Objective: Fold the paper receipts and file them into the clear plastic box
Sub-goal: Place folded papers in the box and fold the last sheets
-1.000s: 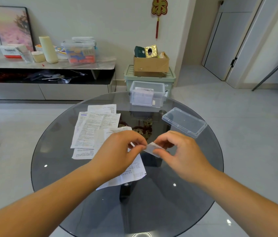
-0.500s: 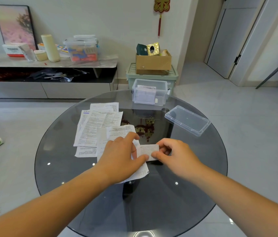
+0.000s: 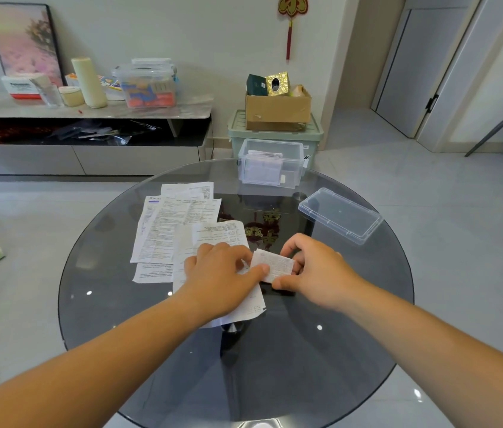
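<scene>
A small folded receipt is pinched by the left hand and the right hand at the round glass table. Loose receipts are spread beside it. Farther off, the clear plastic box is seen, with its lid laid near.

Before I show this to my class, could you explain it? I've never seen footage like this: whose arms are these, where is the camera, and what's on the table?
No machine here: this is one picture from a camera worn on a person's head, looking forward and down, so both arms are the wearer's own. The left hand and right hand together pinch a small folded receipt over a round glass table. Unfolded receipts lie overlapping under and beyond the left hand. At the far edge stands the clear plastic box, open, with papers inside; its lid lies apart on the right.
</scene>
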The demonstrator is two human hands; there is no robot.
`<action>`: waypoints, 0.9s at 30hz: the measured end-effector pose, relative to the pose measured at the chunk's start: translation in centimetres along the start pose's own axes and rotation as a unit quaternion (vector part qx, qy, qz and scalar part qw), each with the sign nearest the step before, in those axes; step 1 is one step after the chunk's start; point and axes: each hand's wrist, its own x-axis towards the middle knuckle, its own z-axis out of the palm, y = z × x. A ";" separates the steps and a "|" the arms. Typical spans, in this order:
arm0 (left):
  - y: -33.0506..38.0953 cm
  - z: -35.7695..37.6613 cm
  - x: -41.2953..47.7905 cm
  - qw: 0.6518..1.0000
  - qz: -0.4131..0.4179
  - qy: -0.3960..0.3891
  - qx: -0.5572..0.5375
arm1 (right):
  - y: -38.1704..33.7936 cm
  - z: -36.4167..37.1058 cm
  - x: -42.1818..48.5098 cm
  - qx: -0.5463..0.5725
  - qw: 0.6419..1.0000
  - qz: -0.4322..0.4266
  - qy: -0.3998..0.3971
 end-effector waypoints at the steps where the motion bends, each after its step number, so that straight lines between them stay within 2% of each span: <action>1: -0.1 0.1 0.1 1.000 -0.004 0.014 -0.017 | 0.0 0.0 0.0 0.000 1.000 0.001 0.000; 4: -0.3 0.3 0.3 0.999 -0.001 0.034 -0.002 | 0.3 -0.3 0.2 0.010 1.000 -0.004 -0.007; 7: -0.3 0.3 0.4 0.999 0.001 0.021 0.040 | 0.6 -0.3 0.2 0.035 0.999 -0.002 -0.010; 10: -0.2 0.4 0.3 0.998 -0.007 0.004 0.066 | 0.4 0.3 -0.1 0.013 1.000 0.009 0.020; 15: -0.5 0.3 0.0 0.999 0.028 -0.009 0.044 | -0.5 0.7 -0.5 -0.043 0.999 0.012 0.027; 23: -1.0 0.2 -0.4 0.996 0.077 -0.026 0.032 | -0.2 0.9 -0.8 -0.043 0.999 -0.013 0.011; 27: -1.3 -0.1 -0.2 0.993 0.098 -0.059 0.025 | -0.3 0.8 -1.0 -0.070 0.997 -0.018 0.004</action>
